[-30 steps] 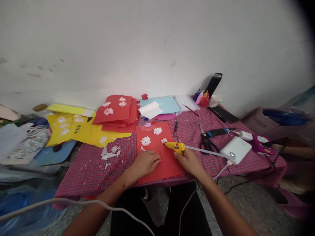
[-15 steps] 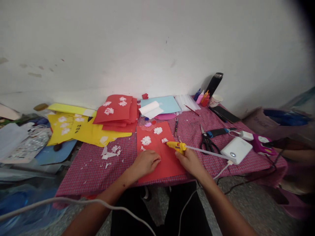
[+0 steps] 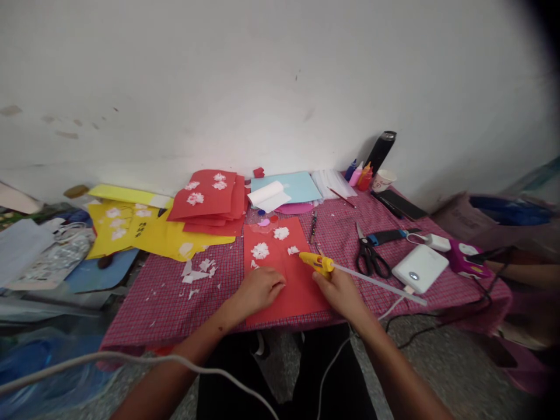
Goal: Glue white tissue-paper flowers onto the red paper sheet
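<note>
My right hand (image 3: 339,287) is closed round a yellow glue gun (image 3: 315,262) with a long clear glue stick (image 3: 380,282) sticking out of its back. The nozzle points left, at a small white paper flower (image 3: 293,250) on the red sheet (image 3: 297,291). Two fuller white paper flowers, one at the left (image 3: 260,251) and one higher up (image 3: 281,233), sit on the same sheet. My left hand (image 3: 261,287) rests over the sheet's lower left, fingers curled together with a tiny white bit at their tips that I cannot make out.
White paper scraps (image 3: 199,271) lie left of the sheet. Red cards (image 3: 203,198) are stacked behind on yellow paper (image 3: 175,239). Scissors (image 3: 370,256), a white power bank (image 3: 420,268) and a black flask (image 3: 380,153) stand or lie to the right. A cable (image 3: 131,357) crosses in front.
The glue gun has drawn slightly right, away from the small flower, and its glue stick tilts lower at the back end. My left hand has stayed nearly still.
</note>
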